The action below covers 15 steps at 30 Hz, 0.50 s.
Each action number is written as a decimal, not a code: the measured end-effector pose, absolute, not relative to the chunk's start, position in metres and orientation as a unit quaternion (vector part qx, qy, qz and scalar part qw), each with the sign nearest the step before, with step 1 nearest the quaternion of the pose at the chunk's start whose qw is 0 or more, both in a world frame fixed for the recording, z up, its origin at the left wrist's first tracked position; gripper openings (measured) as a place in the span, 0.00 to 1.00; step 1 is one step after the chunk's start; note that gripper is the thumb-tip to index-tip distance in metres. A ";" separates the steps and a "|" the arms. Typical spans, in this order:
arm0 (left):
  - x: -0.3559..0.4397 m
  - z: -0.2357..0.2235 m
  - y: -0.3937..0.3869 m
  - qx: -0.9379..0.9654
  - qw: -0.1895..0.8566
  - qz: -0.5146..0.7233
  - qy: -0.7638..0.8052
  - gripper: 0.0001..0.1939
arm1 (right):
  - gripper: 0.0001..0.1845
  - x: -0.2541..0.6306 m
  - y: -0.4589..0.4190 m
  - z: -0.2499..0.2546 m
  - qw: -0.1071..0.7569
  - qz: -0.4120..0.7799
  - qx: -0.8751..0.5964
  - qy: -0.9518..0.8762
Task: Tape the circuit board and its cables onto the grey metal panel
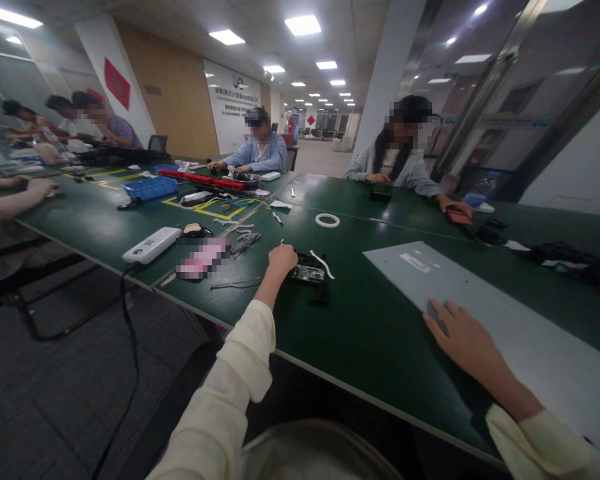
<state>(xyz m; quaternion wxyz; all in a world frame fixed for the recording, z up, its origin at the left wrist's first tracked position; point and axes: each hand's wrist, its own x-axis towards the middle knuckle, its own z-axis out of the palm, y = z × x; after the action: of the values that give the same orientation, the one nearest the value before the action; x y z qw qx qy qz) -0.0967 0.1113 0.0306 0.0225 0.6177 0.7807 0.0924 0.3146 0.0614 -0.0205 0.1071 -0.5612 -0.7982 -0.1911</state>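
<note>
My left hand [282, 259] is closed at the left edge of an opened black device with a green circuit board [307, 273]. A small pale tip shows above its fingers; what they hold is hidden. A white curved strip [322, 264] lies across the board's right side, and black plastic parts [319, 298] surround it. My right hand [463, 337] rests over a dark grey rounded object [437, 316], thumb on one side and fingers on the other. That object sits at the left edge of a large light grey panel [525, 327].
Left of the board lie a pink phone-like item [203, 259], a white power strip [152, 245], and loose strips. A white ring [327, 220] lies ahead. Beyond are a blue basket [150, 188], cables, and a red power strip [203, 179]. Several people sit around the green table [350, 347].
</note>
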 end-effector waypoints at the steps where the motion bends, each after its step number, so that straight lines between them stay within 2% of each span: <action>1: -0.097 0.031 0.111 0.620 0.024 0.091 0.779 0.17 | 0.31 0.312 0.059 -0.021 0.101 -0.192 -0.553 -0.805; 15: -0.094 0.044 0.104 0.626 -0.013 0.132 0.769 0.17 | 0.32 0.301 0.044 -0.025 0.113 -0.157 -0.503 -0.842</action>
<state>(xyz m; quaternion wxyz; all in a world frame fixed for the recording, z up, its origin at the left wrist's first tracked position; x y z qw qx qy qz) -0.0941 0.1035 0.0436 -0.0133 0.6259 0.7685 0.1321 0.3012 0.0437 -0.0255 0.1129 -0.5032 -0.8423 -0.1569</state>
